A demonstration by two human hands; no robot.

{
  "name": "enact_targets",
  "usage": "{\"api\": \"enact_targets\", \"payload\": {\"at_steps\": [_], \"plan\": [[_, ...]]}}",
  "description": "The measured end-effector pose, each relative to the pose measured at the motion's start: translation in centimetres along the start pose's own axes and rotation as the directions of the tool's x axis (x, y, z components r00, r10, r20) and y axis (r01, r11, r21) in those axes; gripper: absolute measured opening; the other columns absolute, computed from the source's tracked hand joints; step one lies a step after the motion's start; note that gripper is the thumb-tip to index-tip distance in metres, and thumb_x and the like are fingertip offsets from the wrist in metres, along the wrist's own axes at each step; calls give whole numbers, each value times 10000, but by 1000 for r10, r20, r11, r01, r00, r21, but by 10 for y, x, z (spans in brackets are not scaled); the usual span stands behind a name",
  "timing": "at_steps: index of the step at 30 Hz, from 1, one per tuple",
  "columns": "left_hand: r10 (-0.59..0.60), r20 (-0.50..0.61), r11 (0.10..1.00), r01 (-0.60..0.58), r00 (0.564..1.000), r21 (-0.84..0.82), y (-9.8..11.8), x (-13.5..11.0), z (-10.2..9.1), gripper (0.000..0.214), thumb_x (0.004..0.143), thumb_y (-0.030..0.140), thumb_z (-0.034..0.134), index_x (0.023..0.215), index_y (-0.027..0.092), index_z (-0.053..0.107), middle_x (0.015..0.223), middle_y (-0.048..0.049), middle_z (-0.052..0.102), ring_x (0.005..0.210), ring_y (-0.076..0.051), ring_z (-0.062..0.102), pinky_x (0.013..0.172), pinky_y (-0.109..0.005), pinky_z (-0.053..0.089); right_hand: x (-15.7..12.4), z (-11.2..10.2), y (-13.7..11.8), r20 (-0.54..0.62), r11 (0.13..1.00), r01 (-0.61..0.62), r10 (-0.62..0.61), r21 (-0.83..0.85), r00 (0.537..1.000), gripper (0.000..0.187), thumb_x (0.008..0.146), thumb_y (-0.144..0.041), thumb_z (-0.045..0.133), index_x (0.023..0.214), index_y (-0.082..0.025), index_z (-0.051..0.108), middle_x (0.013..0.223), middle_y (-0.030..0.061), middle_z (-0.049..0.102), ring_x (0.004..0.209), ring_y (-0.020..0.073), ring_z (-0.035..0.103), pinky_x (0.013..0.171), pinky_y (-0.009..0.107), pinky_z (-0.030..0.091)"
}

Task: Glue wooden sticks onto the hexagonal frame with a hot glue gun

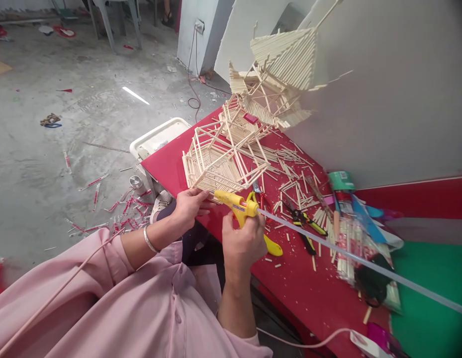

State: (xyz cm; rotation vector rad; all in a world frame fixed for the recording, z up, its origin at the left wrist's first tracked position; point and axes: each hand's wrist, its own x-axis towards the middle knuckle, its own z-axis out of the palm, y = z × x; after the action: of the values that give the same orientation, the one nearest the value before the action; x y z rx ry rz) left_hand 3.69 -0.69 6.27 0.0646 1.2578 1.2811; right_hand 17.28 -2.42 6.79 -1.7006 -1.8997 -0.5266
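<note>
My right hand (242,239) is closed round a yellow glue gun (236,204), its nozzle pointing left at the near edge of a stick-built frame (219,161) on the red table (290,278). A long clear glue stick (365,263) runs out of the gun's back toward the right. My left hand (189,205) pinches the lower edge of the frame right by the nozzle. The frame is a tower of pale sticks lying on its side, its roofed end (283,64) raised against the wall.
Loose sticks (294,164) litter the table beyond the frame. Yellow-handled pliers (305,223) and red scissors (262,196) lie right of the gun. Packets and tape (342,181) sit at the right. A white bin (159,136) stands at the table's far corner; the floor holds scattered wrappers.
</note>
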Motion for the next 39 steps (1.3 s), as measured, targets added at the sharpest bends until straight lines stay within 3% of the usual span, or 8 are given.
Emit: {"api": "enact_targets", "payload": {"at_steps": [7, 22, 32, 36, 39], "plan": [[10, -40, 1000, -9, 999, 9, 3, -5, 3, 169, 879, 191, 648, 736, 106, 671, 801, -123, 757, 537, -120, 683, 465, -183, 485, -7, -12, 22, -22, 984, -62, 59, -168, 998, 230, 882, -360, 556, 913, -155, 656, 773, 83, 631, 684, 221, 622, 531, 295, 384], [-2, -41, 1000, 1, 999, -20, 5, -7, 4, 182, 893, 173, 635, 722, 113, 656, 682, -92, 733, 505, -120, 669, 448, -179, 473, -11, -6, 21, -13, 977, 6, -9, -213, 1000, 153, 865, -287, 543, 857, -167, 637, 764, 60, 624, 620, 194, 601, 541, 291, 396], [14, -46, 999, -16, 999, -36, 3, -5, 3, 170, 846, 200, 707, 714, 114, 642, 712, -100, 735, 511, -124, 678, 442, -172, 468, -14, -3, 24, 57, 989, -122, 127, -85, 990, 211, 876, -307, 512, 922, -165, 661, 820, 97, 636, 684, 225, 617, 564, 313, 413], [29, -54, 999, -30, 998, -24, 3, -7, 4, 157, 846, 210, 707, 739, 116, 640, 753, -102, 741, 511, -118, 674, 444, -175, 471, -18, 1, 31, 90, 980, -195, 191, 40, 977, 361, 897, -471, 556, 988, -138, 659, 967, 162, 675, 838, 275, 653, 638, 340, 460], [34, -59, 999, -34, 998, -5, 4, -7, 4, 150, 862, 201, 683, 748, 112, 645, 778, -107, 743, 516, -117, 675, 444, -178, 473, -22, 4, 43, 114, 947, -269, 251, 178, 961, 498, 900, -621, 522, 942, -142, 654, 936, 168, 680, 867, 278, 652, 737, 362, 493]]}}
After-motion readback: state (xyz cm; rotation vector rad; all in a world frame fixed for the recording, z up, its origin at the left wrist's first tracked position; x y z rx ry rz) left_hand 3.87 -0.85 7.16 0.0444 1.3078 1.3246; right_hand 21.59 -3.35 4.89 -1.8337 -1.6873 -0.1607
